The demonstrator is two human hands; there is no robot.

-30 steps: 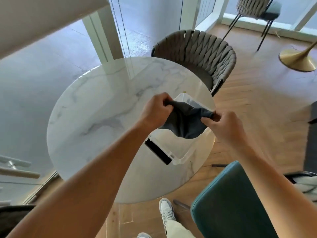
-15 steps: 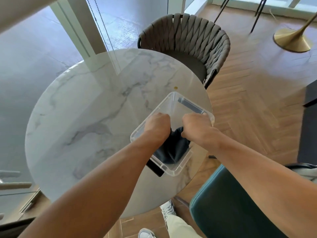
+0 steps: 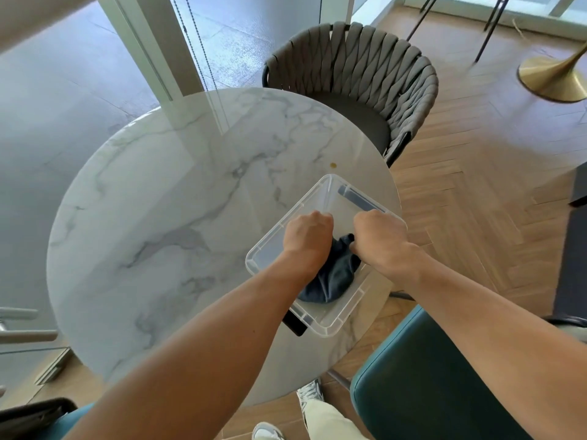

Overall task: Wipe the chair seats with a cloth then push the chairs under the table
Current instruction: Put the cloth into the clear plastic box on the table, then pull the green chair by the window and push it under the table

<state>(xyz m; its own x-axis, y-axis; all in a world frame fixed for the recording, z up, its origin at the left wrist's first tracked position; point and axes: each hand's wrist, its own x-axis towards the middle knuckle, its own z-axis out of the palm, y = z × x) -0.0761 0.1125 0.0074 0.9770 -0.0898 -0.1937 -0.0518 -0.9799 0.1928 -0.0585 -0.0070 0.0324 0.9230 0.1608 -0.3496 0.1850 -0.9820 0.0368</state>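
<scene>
Shoes: white pair (image 3: 309,393) on the wood floor (image 3: 476,192) at the bottom edge, pale trouser leg above them
Teal chair: padded back (image 3: 422,385) at lower right, just beside the table edge, seat not in view
Second teal edge: sliver (image 3: 68,419) at lower left, mostly hidden by the left forearm
Table: round white marble top (image 3: 165,223), grey veins, glossy with window reflections; small yellowish spot (image 3: 333,165) near its far right rim
Bin: clear plastic tub (image 3: 330,325) on the right part of the table, one corner close to the rim; dark strip (image 3: 293,323) under its near corner
Cloth: dark grey (image 3: 332,281), bunched, hanging from both hands down into the bin; cannot tell if it touches the bottom
Left hand: fist (image 3: 306,238) curled over the bin, fingers closed on the cloth's upper edge
Right hand: fist (image 3: 379,239) just beside the left, also closed on the cloth; knuckles near but apart
Woven chair: grey strap back (image 3: 365,68), dark seat partly under the far side of the table
Far right: brass flared base (image 3: 554,77) on the floor; thin black legs (image 3: 486,23) beyond, blurred
</scene>
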